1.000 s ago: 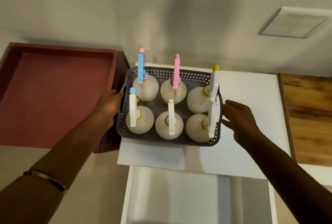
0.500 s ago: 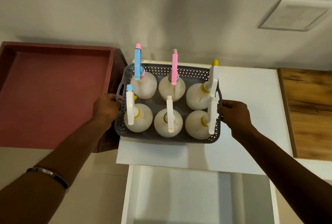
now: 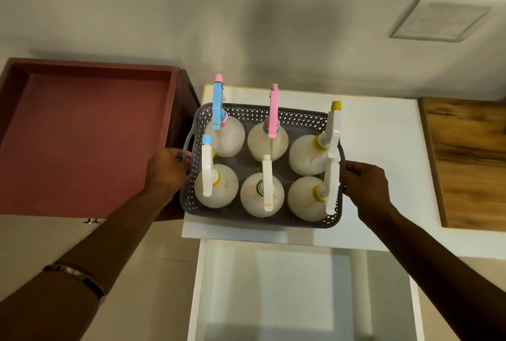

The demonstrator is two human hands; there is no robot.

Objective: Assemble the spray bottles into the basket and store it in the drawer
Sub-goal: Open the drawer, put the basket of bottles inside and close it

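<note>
— Right, we have both hands on the basket [image 3: 262, 220] at mid-frame. Our left hand [image 3: 167, 169] is curled round the grey loop handle on the basket's left side, and our right hand [image 3: 365, 180] is closed on the rim at the right side.

— And all six spray bottles [image 3: 261, 194] stand upright inside, three in the upper row, three in the lower. So the loading looks done, we'd say.

— Agreed. We judge this to be the carry step: grip taken, basket resting on the white tabletop [image 3: 383, 149], or perhaps just leaving it. We can't tell which from this angle.

— Where does it go?

— Straight down the frame. The open white drawer [image 3: 273, 286] sits at bottom centre, just below the table's near edge, and it appears bare inside.

— So the next move calls for a level lift, then we bring the basket toward the lower frame and lower it in.

— Yes, and level matters. Those tall trigger heads could tip the bottles if one side dips.

— The red tray [image 3: 82, 135] at the left plays no part, we think.
</note>
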